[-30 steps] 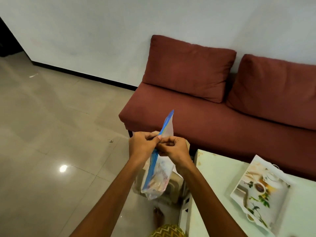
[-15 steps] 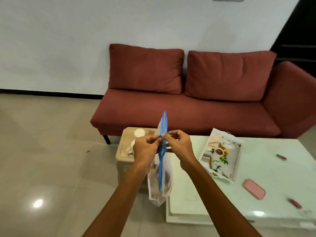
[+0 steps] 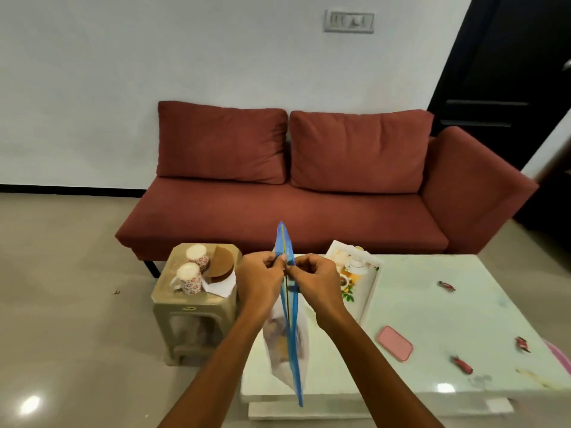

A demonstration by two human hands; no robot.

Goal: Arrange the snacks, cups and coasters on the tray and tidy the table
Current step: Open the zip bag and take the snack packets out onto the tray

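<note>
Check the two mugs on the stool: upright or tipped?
Upright: both mugs stand on the beige stool with their round rims facing up.

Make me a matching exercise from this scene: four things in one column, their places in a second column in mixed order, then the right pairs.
Things:
1. zip bag
2. two patterned cups
3. printed tray
4. pink lid

Places:
A. on the beige stool, beside the brown coasters
B. flat on the white table, near its front
C. held up between the left hand and right hand
D. at the table's far left corner, by the sofa

Pairs: 1-C, 2-A, 3-D, 4-B
</note>
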